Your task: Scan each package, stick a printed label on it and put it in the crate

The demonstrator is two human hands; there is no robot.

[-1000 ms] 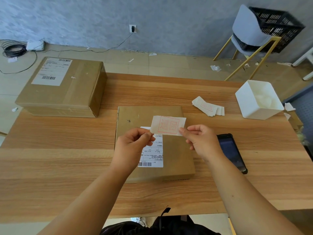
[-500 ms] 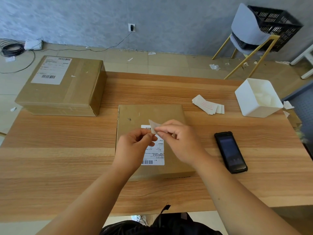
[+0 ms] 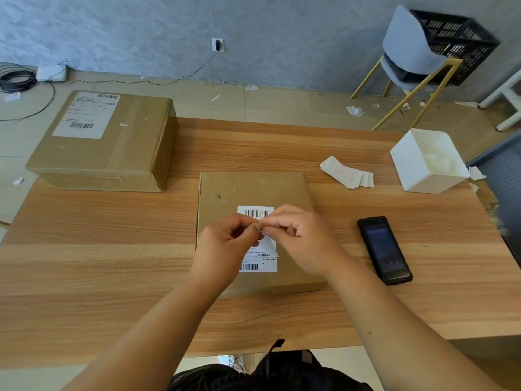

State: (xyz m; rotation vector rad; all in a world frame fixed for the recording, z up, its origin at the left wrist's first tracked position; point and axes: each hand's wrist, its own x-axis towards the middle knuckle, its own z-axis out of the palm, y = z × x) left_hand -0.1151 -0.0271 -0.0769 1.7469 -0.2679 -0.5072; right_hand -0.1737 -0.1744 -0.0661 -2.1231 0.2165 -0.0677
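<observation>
A black bag sits at the nearest edge of the table, on the person's side of the flat package. Both forearms reach over that edge and meet above the flat package. The left hand and right hand are curled, fingertips together, and each pinches one small printed label between thumb and forefinger. Only a sliver of that label shows between the fingertips, so its face cannot be read. It is held just above the near half of the flat package, over the white shipping label stuck to the cardboard.

The flat package lies flat on the middle of the table. To its right, apart from it, a black handheld scanner lies screen up. Beyond the package's far right corner is a loose stack of labels, and further right of that a white bin stands tilted, with crumpled white paper inside. Beyond the package's far left corner a large box rests on the table corner, bearing its own shipping label.

Farthest from the package, past the table on the right, a black crate sits on a grey chair with yellow legs, against the wall.
</observation>
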